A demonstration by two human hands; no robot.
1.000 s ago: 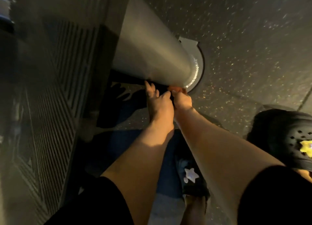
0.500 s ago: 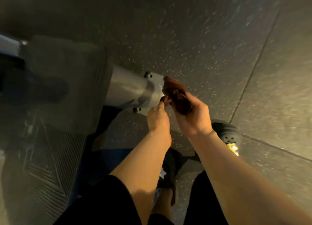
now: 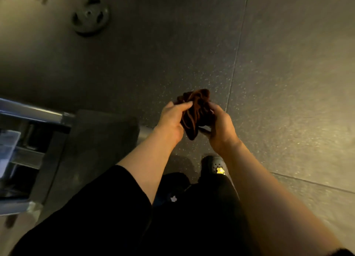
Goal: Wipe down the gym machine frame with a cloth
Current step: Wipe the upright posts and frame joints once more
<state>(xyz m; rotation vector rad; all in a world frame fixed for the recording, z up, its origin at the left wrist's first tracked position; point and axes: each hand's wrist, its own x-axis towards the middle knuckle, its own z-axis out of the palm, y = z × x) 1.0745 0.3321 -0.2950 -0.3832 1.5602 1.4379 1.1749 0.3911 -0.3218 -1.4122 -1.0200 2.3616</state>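
A crumpled dark reddish-brown cloth (image 3: 196,111) is bunched up between both hands, lifted clear of the floor. My left hand (image 3: 172,119) grips its left side with curled fingers. My right hand (image 3: 221,125) holds its right side, fingers wrapped round the folds. The gym machine frame (image 3: 36,113) runs along the left edge as a grey metal bar. A dark padded block (image 3: 101,138) lies beside the bar. A short stretch of grey tube (image 3: 145,131) shows just behind my left wrist. Neither hand touches the frame.
A round weight plate (image 3: 90,16) lies on the speckled rubber floor (image 3: 278,82) at the upper left. My feet in dark clogs (image 3: 215,164) stand below my hands. Floor seams run down the right side.
The view has risen and pulled back from the tube's base. Both hands left the frame and came up together, now bunching the cloth between them above the floor.
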